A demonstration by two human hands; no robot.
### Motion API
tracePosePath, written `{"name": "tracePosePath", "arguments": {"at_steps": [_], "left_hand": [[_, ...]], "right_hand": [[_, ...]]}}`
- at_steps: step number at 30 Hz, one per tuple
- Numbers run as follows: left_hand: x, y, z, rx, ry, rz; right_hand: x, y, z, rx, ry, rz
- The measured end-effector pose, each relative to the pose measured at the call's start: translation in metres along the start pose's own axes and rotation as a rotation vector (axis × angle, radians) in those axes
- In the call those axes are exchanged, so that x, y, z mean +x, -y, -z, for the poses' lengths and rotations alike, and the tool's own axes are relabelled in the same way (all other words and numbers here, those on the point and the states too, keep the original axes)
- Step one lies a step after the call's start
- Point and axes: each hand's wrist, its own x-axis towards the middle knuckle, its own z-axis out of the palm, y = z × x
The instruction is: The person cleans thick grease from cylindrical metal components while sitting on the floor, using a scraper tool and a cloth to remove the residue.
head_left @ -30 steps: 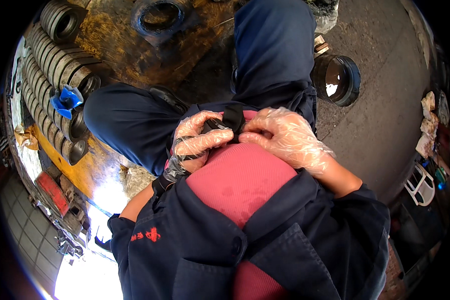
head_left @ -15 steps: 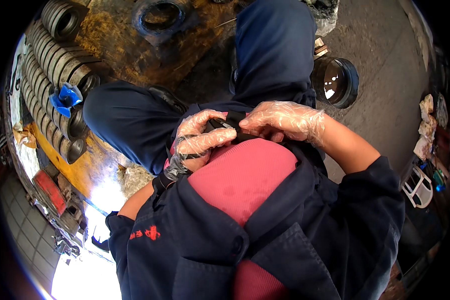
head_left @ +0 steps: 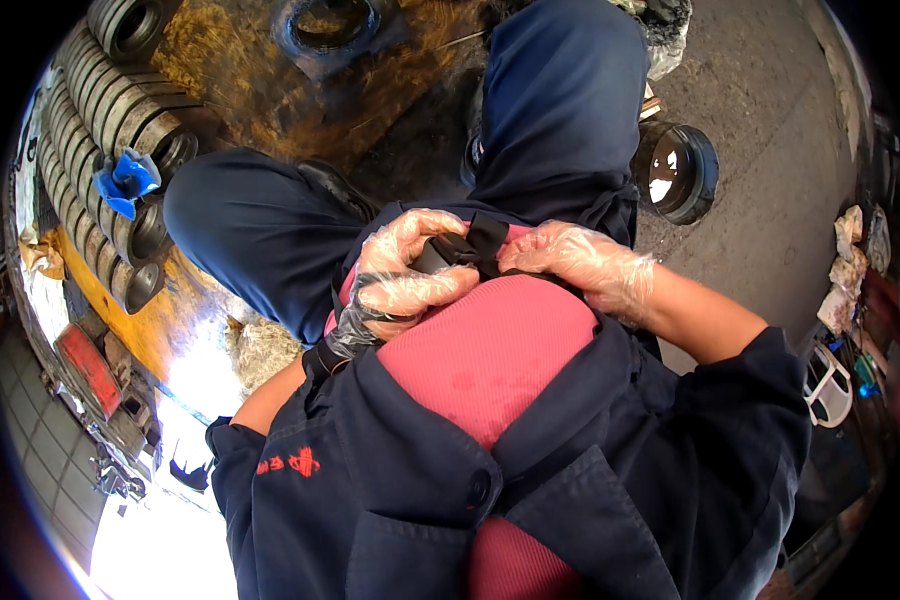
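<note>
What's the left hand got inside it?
Part of a dark object shows in the gloved left hand, with a black strap beside it. The rest is covered by the hand, so I can't tell exactly what it is.

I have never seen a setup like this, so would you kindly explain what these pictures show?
There is no machine, just a person. A camera worn on the head looks down, so the picture's left is the person's left, and straight edges bend.

Both hands wear clear gloves. At the waist, the left hand curls around a dark item; the right hand is at a black strap, its grip partly hidden.

Rows of rings lie at left, a blue scrap on them; a round tub stands right.
</note>
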Motion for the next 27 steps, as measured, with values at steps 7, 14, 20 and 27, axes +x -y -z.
{"name": "tracePosePath", "arguments": {"at_steps": [7,14,20,27], "left_hand": [[-0.002,0.001,0.003,-0.140,-0.036,0.049],[0.000,0.015,0.020,-0.201,0.058,-0.002],[0.002,0.007,0.011,-0.172,0.108,-0.052],[0.002,0.014,0.012,-0.212,0.109,-0.069]], "right_hand": [[0.005,0.002,-0.015,-0.251,-0.152,0.108],[0.005,0.011,-0.028,-0.168,-0.242,0.029],[0.009,-0.002,-0.020,-0.191,-0.249,0.133],[0.009,-0.003,-0.024,-0.162,-0.228,0.199]]}}
